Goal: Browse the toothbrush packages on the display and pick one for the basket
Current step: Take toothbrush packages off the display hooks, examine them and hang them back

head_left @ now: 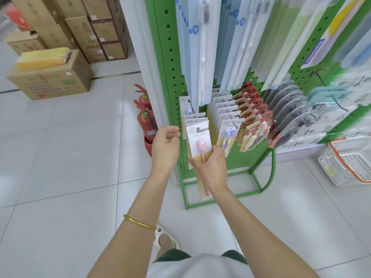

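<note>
A green pegboard display carries hanging toothbrush packages in rows. The front package on the lower left hook is a white and yellow card with a pink toothbrush. My right hand holds this card at its lower half, thumb on the front. My left hand hovers just left of the card with fingers loosely curled, holding nothing. A white mesh basket with an orange rim stands on the floor at the right.
Neighbouring hooks hold blue, red and grey toothbrush packs. Two red fire extinguishers stand left of the display. Stacked cardboard boxes fill the far left. White floor tiles lie around my feet.
</note>
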Tool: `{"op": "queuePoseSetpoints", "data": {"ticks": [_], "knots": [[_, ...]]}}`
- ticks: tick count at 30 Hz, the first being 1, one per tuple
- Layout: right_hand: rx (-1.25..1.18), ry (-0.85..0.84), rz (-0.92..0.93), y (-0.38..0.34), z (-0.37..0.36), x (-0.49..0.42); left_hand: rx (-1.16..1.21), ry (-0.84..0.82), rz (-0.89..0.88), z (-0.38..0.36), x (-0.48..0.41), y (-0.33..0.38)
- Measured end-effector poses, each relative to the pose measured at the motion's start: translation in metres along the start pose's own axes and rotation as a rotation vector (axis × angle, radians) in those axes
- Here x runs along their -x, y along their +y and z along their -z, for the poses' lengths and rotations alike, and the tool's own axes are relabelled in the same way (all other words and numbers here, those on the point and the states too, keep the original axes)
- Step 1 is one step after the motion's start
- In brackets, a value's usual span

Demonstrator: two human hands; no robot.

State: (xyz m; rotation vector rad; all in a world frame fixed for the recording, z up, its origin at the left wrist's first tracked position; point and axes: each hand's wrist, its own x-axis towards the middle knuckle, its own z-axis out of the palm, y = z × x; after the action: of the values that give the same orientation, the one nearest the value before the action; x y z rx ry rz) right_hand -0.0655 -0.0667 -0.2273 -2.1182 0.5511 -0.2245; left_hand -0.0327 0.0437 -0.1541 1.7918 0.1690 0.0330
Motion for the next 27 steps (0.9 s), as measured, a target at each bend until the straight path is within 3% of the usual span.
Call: {"op": "queuePoseSetpoints", "data": {"ticks": [16,27], "knots": [[-0.039,0.071,-0.017,-0.012,-0.036,-0.029,-0.118,-0.029,-0.045,0.007,-0.050,0.000],[-0.008,0.015,-0.090,-0.008,-0.034,-0.032,-0.621,-0.114,-0.369,-0.012,-0.121,0.013]]}}
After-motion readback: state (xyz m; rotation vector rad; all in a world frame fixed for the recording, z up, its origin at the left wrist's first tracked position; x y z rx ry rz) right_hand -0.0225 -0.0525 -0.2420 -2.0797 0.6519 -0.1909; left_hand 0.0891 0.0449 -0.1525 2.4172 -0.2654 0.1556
